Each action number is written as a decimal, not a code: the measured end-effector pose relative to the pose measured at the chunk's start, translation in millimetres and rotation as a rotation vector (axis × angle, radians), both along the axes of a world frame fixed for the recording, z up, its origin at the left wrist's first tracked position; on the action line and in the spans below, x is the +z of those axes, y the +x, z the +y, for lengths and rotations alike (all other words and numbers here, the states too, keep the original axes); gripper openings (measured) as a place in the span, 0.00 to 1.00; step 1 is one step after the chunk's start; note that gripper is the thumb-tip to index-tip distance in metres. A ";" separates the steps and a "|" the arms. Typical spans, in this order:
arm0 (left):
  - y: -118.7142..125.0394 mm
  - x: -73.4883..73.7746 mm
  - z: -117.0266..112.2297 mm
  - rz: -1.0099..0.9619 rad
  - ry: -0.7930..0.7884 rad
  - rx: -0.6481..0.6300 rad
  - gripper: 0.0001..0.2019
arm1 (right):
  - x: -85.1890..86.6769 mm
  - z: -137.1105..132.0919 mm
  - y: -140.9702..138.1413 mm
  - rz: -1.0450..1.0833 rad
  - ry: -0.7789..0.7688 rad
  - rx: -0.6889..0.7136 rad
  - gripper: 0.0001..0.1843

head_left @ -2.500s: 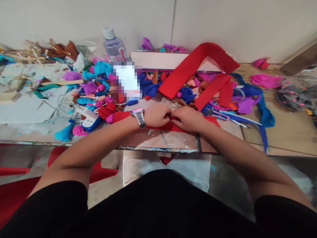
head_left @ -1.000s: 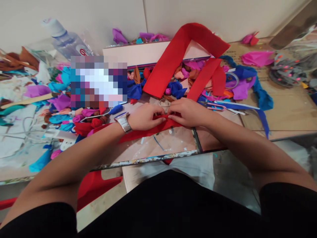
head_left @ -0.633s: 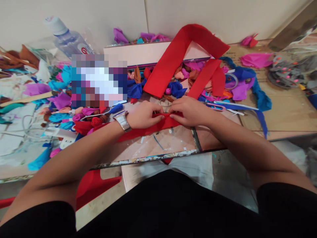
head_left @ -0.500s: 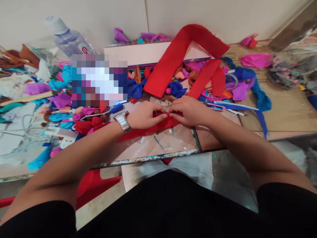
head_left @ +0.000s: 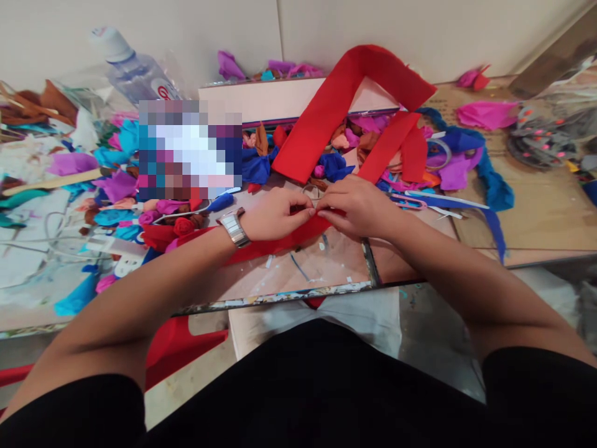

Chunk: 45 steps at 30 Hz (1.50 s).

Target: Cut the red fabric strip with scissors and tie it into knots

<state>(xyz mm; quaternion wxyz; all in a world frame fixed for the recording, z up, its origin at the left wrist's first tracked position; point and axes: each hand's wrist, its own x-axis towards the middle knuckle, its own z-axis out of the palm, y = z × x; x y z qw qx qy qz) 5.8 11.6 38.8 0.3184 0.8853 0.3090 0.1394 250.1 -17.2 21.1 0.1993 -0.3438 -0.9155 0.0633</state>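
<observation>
A narrow red felt strip (head_left: 275, 244) lies across the table's near middle. My left hand (head_left: 275, 213), a metal watch on its wrist, pinches the strip's upper edge with closed fingers. My right hand (head_left: 359, 206) is closed on the same strip just to the right, its fingertips touching those of the left. The strip's right part is hidden under my right hand. A wide red felt band (head_left: 345, 99) lies folded in an arch behind the hands.
Scraps and small rolled felt pieces in blue, purple, pink and teal cover the table (head_left: 298, 274). A plastic water bottle (head_left: 135, 65) stands at the back left. Pink-handled scissors (head_left: 410, 200) lie right of my hands, a long blue strip (head_left: 489, 186) beyond them. A red chair (head_left: 181, 339) stands below left.
Both hands have stayed on the red strip, working its edge between the fingertips and shifting slightly up the table. The view has turned a little to the right since the oldest frame.
</observation>
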 end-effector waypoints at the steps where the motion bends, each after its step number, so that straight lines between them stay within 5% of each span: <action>1: 0.2 -0.8 0.5 -0.008 -0.008 0.005 0.16 | -0.1 -0.1 -0.2 0.005 0.005 0.001 0.13; 18: 0.3 -8.0 5.0 -0.078 -0.032 0.032 0.14 | 0.1 -1.7 -2.2 0.061 0.056 -0.004 0.14; 36: 3.4 -5.8 -12.6 0.124 0.490 0.020 0.13 | 4.3 -3.6 -4.4 0.184 -0.048 -0.054 0.09; 45: 2.8 1.6 -13.7 0.043 0.227 0.021 0.14 | 4.6 0.1 -3.4 0.187 -0.105 -0.011 0.06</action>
